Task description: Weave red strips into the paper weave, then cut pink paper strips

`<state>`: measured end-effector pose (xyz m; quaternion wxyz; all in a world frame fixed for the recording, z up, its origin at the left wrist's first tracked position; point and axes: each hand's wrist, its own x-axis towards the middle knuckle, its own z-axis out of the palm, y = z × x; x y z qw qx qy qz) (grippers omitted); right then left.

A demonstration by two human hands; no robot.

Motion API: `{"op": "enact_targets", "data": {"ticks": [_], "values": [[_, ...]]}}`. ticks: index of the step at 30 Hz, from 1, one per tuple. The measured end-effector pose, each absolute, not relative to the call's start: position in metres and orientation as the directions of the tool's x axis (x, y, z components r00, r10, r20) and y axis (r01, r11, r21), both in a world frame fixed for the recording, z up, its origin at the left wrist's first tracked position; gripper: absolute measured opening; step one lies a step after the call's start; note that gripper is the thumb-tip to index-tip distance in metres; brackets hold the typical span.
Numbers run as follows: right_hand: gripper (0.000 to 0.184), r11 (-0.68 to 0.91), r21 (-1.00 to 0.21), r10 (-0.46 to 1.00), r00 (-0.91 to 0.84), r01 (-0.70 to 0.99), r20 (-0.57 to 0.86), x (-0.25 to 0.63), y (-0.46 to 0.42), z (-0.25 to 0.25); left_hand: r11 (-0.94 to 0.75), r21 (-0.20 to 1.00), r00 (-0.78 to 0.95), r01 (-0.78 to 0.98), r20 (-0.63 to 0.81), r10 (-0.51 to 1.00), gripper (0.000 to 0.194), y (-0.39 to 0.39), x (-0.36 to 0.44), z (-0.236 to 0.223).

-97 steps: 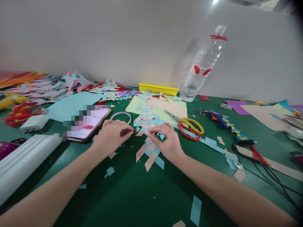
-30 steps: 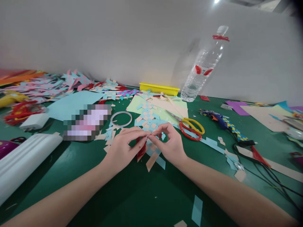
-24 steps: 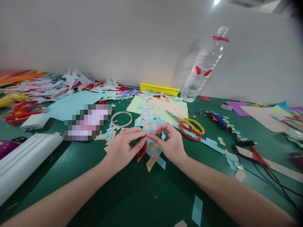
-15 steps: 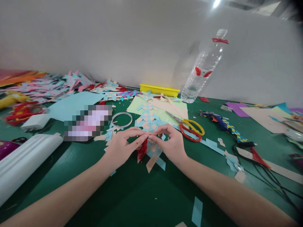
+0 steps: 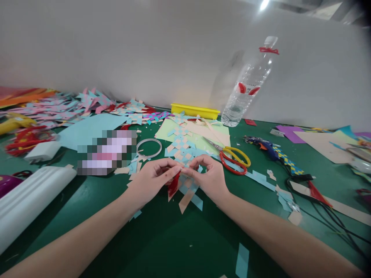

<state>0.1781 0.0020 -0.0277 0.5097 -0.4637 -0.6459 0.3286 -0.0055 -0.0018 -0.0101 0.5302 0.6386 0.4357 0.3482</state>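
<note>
My left hand is closed in a pinch on a red string, which hangs in a small bundle below the fingertips. My right hand also pinches, its thumb and forefinger touching the left fingertips; what lies between them is too small to make out. Both hands are over a woven paper piece in light blue and peach, partly hidden by the fingers. Its loose strip ends stick out toward me beneath the hands. To the right of my right hand lie scissors with red and yellow handles.
Left of the hands are a roll of tape, a blurred-out phone and a white charger. A tilted-looking water bottle stands at the back beside a yellow tray. Black cables and paper scraps lie at right.
My left hand has moved right with the red string and met my right hand over the woven paper. Lately the left fingers have curled in more; the right hand has barely moved.
</note>
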Motion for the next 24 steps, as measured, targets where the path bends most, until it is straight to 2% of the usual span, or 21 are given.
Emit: {"op": "enact_targets", "data": {"ticks": [7,14,18,24], "values": [[0.023,0.366,-0.913,0.930,-0.103,0.183,0.352,0.1790,0.0033,-0.0254,-0.055,0.993,0.404,0.102,0.009,0.915,0.028,-0.0026,-0.0061,-0.0114],[0.021,0.346,-0.936,0.923,-0.201,0.062,0.328,0.1780,0.0043,-0.0257,0.130,0.991,0.418,0.016,-0.124,0.900,0.027,-0.0038,-0.0046,-0.0134],[0.019,0.374,-0.926,0.916,-0.183,0.062,0.357,0.1776,0.0017,-0.0252,0.173,0.985,0.429,-0.022,-0.147,0.891,0.027,-0.0040,-0.0052,-0.0160],[0.020,0.492,-0.855,0.868,-0.167,0.162,0.468,0.1773,-0.0008,-0.0261,0.220,0.974,0.478,-0.060,-0.166,0.862,0.027,-0.0026,-0.0064,-0.0181]]}}
